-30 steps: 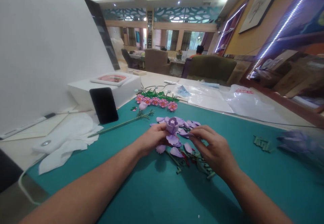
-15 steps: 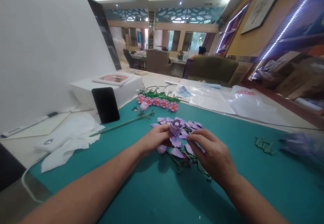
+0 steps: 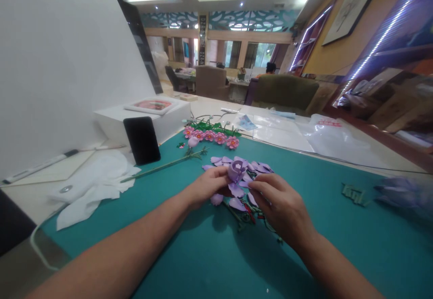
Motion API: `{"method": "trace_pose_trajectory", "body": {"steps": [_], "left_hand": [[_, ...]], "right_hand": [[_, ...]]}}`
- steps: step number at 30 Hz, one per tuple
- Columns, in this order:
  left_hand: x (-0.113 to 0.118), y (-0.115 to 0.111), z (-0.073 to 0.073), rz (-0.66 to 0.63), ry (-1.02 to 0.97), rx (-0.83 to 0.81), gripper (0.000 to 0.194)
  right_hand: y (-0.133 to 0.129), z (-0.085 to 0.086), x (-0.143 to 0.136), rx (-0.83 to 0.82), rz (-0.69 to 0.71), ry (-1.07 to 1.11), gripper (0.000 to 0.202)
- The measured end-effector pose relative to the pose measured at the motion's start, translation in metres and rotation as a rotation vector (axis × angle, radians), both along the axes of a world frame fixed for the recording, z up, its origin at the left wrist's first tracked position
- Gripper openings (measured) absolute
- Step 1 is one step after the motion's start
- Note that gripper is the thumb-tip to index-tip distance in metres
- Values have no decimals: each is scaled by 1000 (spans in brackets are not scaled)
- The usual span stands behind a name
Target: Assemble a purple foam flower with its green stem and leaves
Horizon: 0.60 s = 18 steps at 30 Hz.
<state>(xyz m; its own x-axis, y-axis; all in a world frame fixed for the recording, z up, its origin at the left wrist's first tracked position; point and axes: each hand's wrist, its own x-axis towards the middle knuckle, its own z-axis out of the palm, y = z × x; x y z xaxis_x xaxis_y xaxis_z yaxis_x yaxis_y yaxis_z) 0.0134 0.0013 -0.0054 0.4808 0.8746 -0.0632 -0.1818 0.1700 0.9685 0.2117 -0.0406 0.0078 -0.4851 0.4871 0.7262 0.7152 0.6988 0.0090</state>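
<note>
My left hand (image 3: 210, 185) grips a purple flower (image 3: 237, 171) by its left side, above the green mat (image 3: 203, 263). At the flower's right, the thumb and fingertips of my right hand (image 3: 279, 197) pinch a purple petal (image 3: 245, 184) that touches the flower's lower part. Loose purple petals (image 3: 237, 204) lie under and around both hands. Green stem pieces (image 3: 239, 220) and small red pieces (image 3: 250, 213) lie just below them, partly covered by my right hand.
A row of pink flowers (image 3: 209, 136) and a long green stem (image 3: 162, 168) with a bud lie beyond. Left are a dark phone (image 3: 142, 140) and white tissue (image 3: 101, 172). Small green pieces (image 3: 353, 194) and a purple bundle (image 3: 402, 193) lie right. A person (image 3: 270, 68) sits far back.
My right fingertips have moved slightly left, closer to the flower, with the petal. My left hand keeps its hold on the flower.
</note>
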Motion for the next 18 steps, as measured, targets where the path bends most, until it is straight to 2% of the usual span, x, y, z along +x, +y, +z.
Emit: {"method": "trace_pose_trajectory", "body": {"steps": [18], "left_hand": [[1, -2, 0, -21, -13, 15, 41]], "right_hand": [[0, -1, 0, 21, 3, -34, 21]]}}
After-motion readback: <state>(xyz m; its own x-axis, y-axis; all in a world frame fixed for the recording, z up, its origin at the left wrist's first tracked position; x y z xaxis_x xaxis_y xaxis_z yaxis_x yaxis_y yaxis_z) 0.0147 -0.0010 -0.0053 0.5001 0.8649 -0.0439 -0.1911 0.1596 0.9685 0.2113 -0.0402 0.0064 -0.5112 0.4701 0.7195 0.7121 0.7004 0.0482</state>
